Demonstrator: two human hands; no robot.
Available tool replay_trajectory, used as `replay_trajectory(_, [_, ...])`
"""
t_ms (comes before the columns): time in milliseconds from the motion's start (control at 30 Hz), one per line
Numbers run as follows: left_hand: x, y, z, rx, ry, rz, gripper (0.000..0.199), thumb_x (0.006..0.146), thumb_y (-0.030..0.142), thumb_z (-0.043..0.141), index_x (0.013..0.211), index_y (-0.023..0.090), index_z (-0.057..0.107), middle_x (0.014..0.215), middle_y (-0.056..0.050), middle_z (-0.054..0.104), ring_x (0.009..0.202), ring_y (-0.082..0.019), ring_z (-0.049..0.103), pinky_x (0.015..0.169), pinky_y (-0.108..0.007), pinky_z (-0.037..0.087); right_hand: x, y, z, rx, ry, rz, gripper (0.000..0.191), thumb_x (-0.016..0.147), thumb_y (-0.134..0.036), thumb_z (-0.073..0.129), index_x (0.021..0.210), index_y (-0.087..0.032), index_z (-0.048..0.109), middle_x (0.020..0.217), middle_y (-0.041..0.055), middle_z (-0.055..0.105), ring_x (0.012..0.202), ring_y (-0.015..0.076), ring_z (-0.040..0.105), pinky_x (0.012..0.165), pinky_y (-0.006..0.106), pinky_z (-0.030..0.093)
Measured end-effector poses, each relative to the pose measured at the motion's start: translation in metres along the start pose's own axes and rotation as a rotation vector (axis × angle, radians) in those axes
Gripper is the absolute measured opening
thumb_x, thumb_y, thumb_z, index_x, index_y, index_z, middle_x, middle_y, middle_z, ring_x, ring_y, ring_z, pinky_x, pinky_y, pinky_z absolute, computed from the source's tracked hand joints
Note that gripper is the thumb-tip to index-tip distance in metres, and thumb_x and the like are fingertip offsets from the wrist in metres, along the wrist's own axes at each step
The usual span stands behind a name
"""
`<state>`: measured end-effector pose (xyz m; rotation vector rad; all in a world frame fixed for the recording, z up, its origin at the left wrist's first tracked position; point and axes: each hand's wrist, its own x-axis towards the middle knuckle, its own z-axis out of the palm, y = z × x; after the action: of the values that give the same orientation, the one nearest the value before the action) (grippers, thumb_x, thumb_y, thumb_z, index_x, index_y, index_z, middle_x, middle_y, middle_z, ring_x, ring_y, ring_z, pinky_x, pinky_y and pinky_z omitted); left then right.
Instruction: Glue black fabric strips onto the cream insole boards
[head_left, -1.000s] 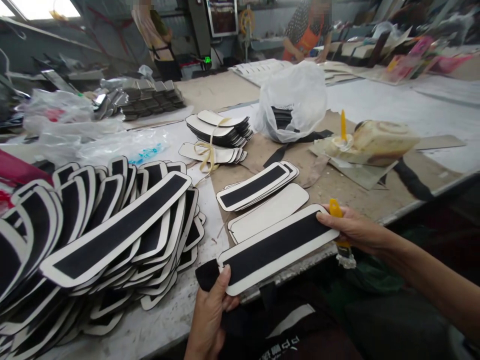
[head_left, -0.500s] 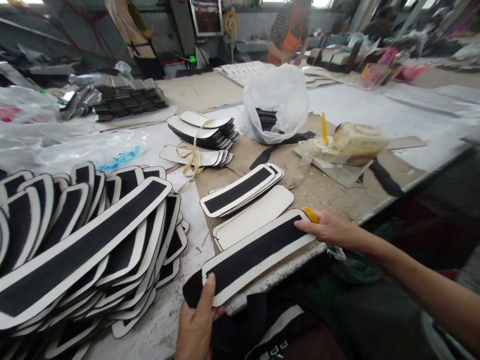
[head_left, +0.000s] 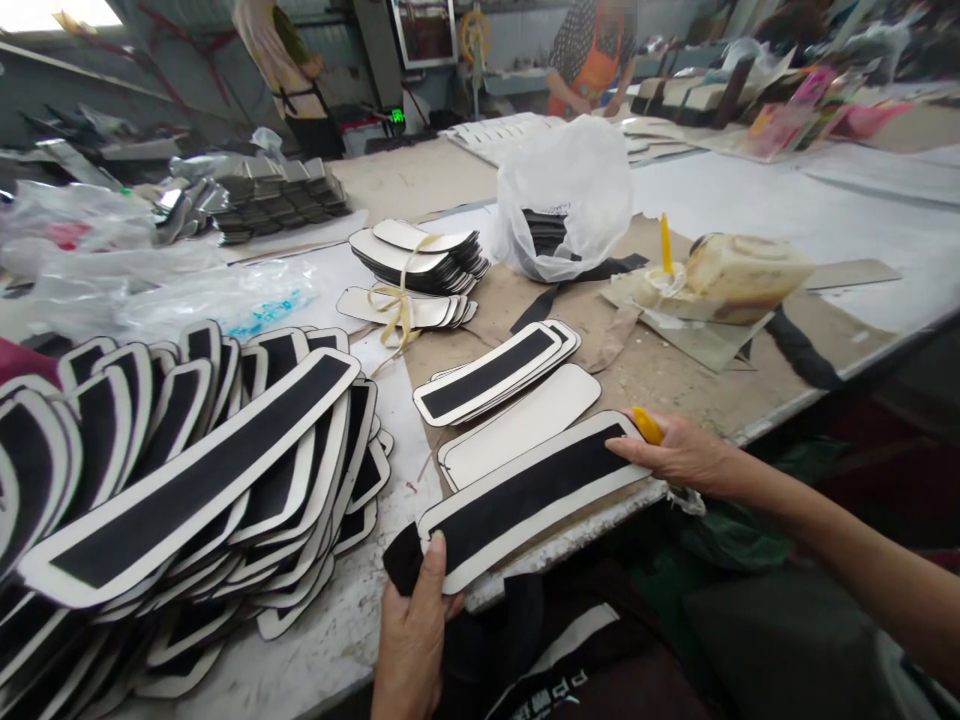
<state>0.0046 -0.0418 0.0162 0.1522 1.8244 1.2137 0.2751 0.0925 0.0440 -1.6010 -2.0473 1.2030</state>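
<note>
A long, slightly curved white piece [head_left: 540, 545] with a dark edge and a black strip [head_left: 536, 490] along its middle is held between my two hands, at the front edge of the table. My left hand [head_left: 412, 640] grips its near left end, thumb on top, where a black flap [head_left: 403, 558] sticks out. My right hand [head_left: 694, 455] pinches the far right end with the thumb on the strip. A yellow thing [head_left: 646, 425] shows at its fingers; I cannot tell what it is. Just behind lie a plain white piece [head_left: 525, 420] and a small stack of black-striped pieces [head_left: 495, 375].
A big fanned pile of similar pieces [head_left: 300, 470] covers the left. Behind stand a tied bundle [head_left: 420, 265], a white plastic bag [head_left: 566, 190] with dark pieces and a stained container [head_left: 742, 275] beside an upright yellow stick [head_left: 666, 245]. Two people [head_left: 592, 60] are at the back.
The whole scene has shifted a little to the right in the picture as my head turned. Both hands keep the same hold on the white piece.
</note>
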Motion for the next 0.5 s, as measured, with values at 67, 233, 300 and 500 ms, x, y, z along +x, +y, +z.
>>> replay_trajectory(67, [-0.0016, -0.0015, 0.0001, -0.038, -0.048, 0.026, 0.044, 0.064, 0.048, 0.073, 0.092, 0.016, 0.062, 0.072, -0.003, 0.063, 0.056, -0.013, 0.055, 0.047, -0.023, 0.044, -0.0001, 0.0011, 0.0005, -0.026, 0.039, 0.011, 0.042, 0.078, -0.060, 0.053, 0.076, -0.018, 0.058, 0.068, 0.0010, 0.060, 0.064, 0.0172, 0.054, 0.061, 0.028, 0.043])
replay_trajectory(233, [-0.0051, -0.0011, -0.0005, -0.098, -0.117, 0.064, 0.044, 0.058, 0.048, 0.078, 0.082, 0.016, 0.059, 0.056, 0.004, 0.054, 0.046, -0.009, 0.045, 0.044, -0.021, 0.041, 0.0006, 0.0042, 0.0015, -0.040, 0.081, 0.039, 0.045, 0.074, -0.064, 0.054, 0.071, -0.020, 0.058, 0.064, 0.0025, 0.060, 0.062, 0.0193, 0.054, 0.059, 0.032, 0.043])
replay_trajectory(300, [-0.0057, -0.0006, -0.0013, -0.091, -0.122, 0.056, 0.043, 0.058, 0.046, 0.078, 0.082, 0.015, 0.059, 0.059, 0.002, 0.057, 0.049, -0.011, 0.050, 0.045, -0.022, 0.042, 0.0004, 0.0056, 0.0016, -0.014, 0.068, 0.054, 0.046, 0.073, -0.065, 0.055, 0.072, -0.019, 0.059, 0.065, 0.0033, 0.061, 0.062, 0.0202, 0.055, 0.060, 0.033, 0.045])
replay_trajectory(500, [-0.0073, -0.0018, -0.0049, -0.084, -0.113, 0.043, 0.041, 0.059, 0.045, 0.078, 0.082, 0.016, 0.060, 0.064, 0.001, 0.059, 0.055, -0.014, 0.055, 0.048, -0.024, 0.045, -0.0026, 0.0105, -0.0005, 0.154, -0.014, 0.119, 0.047, 0.071, -0.062, 0.061, 0.082, -0.016, 0.062, 0.071, 0.0037, 0.063, 0.064, 0.0189, 0.055, 0.059, 0.031, 0.046])
